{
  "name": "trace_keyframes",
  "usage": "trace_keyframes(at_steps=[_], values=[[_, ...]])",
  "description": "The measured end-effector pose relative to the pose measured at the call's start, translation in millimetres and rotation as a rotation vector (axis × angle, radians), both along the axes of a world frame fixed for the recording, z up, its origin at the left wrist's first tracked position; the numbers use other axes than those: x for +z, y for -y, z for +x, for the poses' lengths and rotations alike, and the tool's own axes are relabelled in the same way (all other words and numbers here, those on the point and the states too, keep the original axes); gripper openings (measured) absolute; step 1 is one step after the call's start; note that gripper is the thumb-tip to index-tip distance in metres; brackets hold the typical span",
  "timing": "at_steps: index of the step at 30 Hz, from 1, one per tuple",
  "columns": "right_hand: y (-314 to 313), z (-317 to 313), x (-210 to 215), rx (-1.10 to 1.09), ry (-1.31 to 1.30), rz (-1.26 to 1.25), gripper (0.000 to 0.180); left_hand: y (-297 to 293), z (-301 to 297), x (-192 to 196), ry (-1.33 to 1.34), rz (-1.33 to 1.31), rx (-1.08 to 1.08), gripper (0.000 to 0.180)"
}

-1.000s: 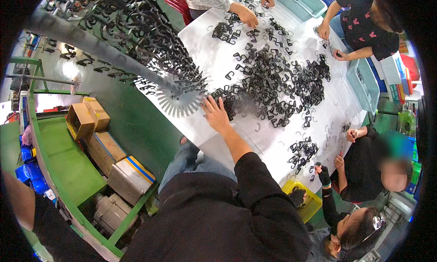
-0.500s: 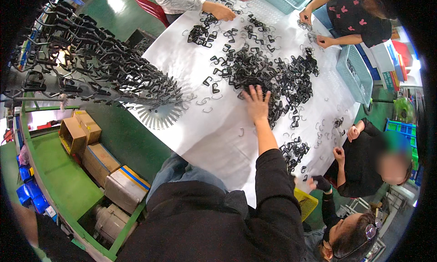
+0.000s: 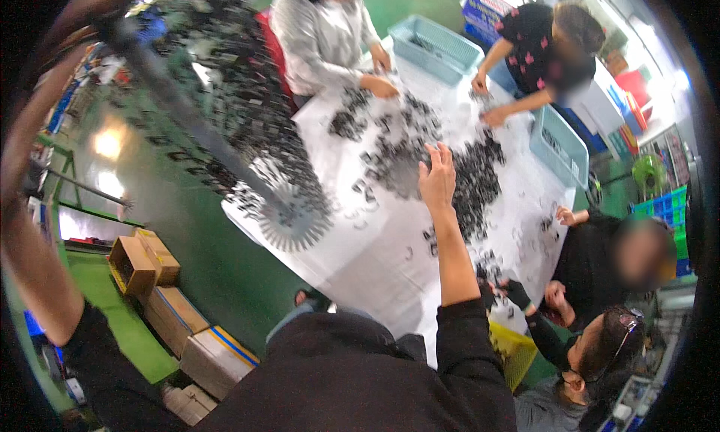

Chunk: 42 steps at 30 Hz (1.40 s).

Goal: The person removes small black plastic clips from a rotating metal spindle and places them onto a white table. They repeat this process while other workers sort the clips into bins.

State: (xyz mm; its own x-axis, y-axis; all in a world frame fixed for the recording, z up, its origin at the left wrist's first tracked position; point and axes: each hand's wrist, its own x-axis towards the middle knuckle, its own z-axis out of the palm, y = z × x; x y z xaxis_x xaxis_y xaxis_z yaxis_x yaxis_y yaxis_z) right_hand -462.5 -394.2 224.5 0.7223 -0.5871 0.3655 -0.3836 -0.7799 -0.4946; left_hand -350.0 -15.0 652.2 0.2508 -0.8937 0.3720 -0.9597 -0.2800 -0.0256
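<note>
At the upper left, my left hand (image 3: 86,12) is blurred but appears closed around the top end of a grey pole (image 3: 195,124). The pole slants down to a finned grey disc (image 3: 294,226) at the table's near left edge. Many black hook-shaped pieces (image 3: 247,64), smeared by motion, hang along its far side. My right hand (image 3: 439,178), fingers stretched out and holding nothing, is over a pile of small black hook-shaped pieces (image 3: 476,188) on the white tabletop (image 3: 367,271). Whether it touches the pile I cannot tell.
Across the table, a person in a light shirt (image 3: 319,46) and one in a dark patterned top (image 3: 525,49) handle pieces. Two more people sit at the right. Light-blue baskets (image 3: 435,51) and a yellow basket (image 3: 514,349) stand around. Cardboard boxes (image 3: 176,316) lie on the green bench at left.
The pole has swung from lying outward at the left to a steeper slant, its hooks now streaked. My left arm has come up into view. My right hand's spread fingers have drawn closer together.
</note>
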Motion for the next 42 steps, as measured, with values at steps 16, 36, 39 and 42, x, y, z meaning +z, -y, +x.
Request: trace_keyframes(at_steps=[16,36,39,42], values=[[-219.5,35.3,299.1,0.254,0.980,-0.360,0.020,-5.8,-31.9,6.1,0.051,0.047,-0.110,0.056],[-194.2,22.7,287.3,0.995,0.984,0.813,0.015,18.9,-51.6,-11.1,0.251,-0.088,-0.120,0.040],[-193.4,21.5,286.7,0.999,1.014,0.812,0.016,19.8,-52.8,-10.3,0.248,-0.070,-0.119,0.040],[-192.0,21.6,285.4,0.992,1.022,0.796,0.017,20.0,-54.2,-11.3,0.257,-0.085,-0.133,0.040]])
